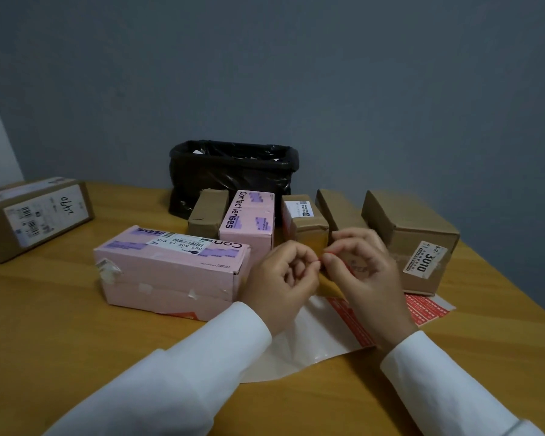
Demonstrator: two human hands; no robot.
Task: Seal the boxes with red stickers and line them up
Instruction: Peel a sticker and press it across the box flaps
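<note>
Grey-blue wall behind, wooden table in front of me. Black bin bag at the back edge, row of boxes before it: small brown box, upright pink box, labelled brown box, big brown box at right. Long pink box lies nearer, w/ another brown box far left. Left hand & right hand meet mid-table, fingertips pinching a red sticker between them. Sticker sheet lies flat under the right wrist, beside white backing.
</note>
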